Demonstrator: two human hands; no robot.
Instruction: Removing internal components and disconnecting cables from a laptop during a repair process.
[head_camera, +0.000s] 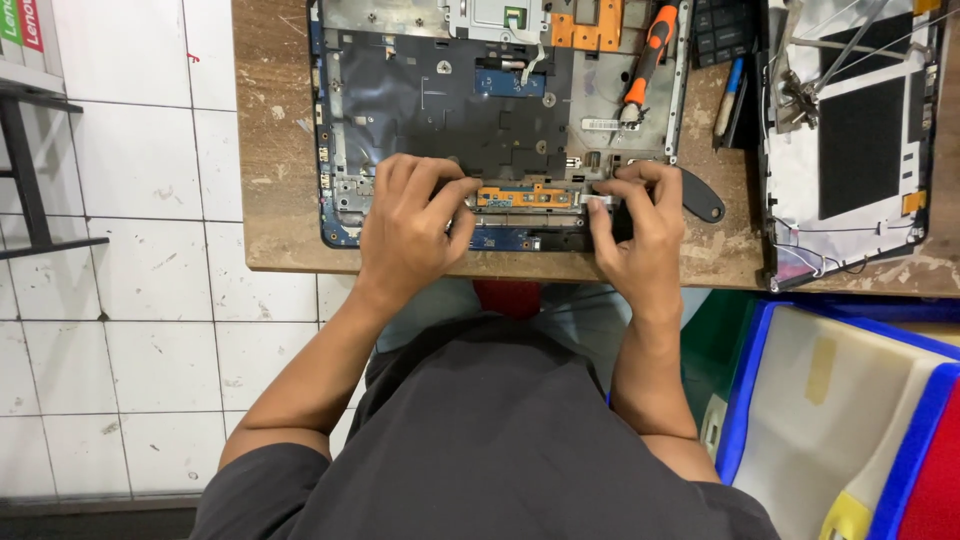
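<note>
Both hands work the stripped laptop base (500, 110) — left hand (410, 225) pinching its front edge, right hand (635, 225) pinching a small silver part (597, 200); disassembly looks well advanced, orange screwdriver (645, 60) lying idle.

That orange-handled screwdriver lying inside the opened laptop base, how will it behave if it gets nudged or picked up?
The orange-handled screwdriver has a rounded handle, so it would probably roll if nudged. It looks stiff and light, easy to lift one-handed. It rests on the opened laptop base, so a roll might knock exposed parts. Both the left hand and right hand are busy at the near edge.
</note>
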